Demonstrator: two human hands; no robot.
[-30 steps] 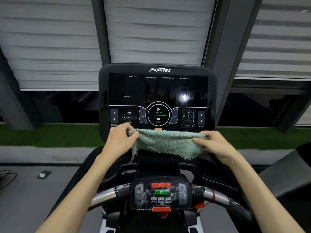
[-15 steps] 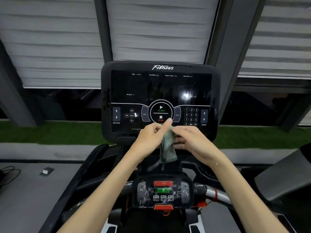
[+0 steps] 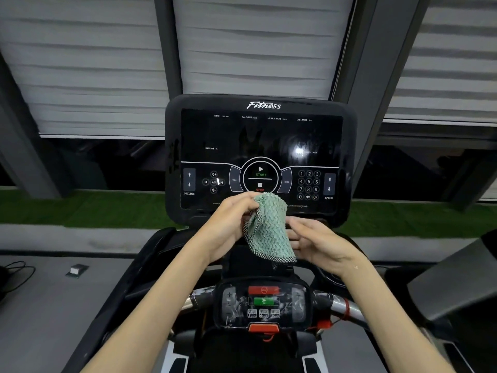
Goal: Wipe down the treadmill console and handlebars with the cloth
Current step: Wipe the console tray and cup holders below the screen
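One green cloth [image 3: 267, 227] hangs at the frame's centre, covering part of the bottom strip of the single black console [image 3: 258, 135]. Below it, one small control panel [image 3: 263, 305] sits between two chrome handlebars [image 3: 343, 306], the left one mostly behind a forearm. Of the two hands, the left hand [image 3: 228, 224] pinches the cloth's top with curled fingers. The right hand [image 3: 320, 240] lies just right of the cloth, fingers nearly straight, tips hidden behind it, perhaps touching.

Dim, cool light is filling the frame. A white glare spot is shining right of centre on the glossy black treadmill console screen [image 3: 258, 141], perhaps reflecting an overhead lamp. Wide-angle distortion is bending the grey slatted window blinds [image 3: 88, 71] toward the upper corners; the lower edges are blurring.
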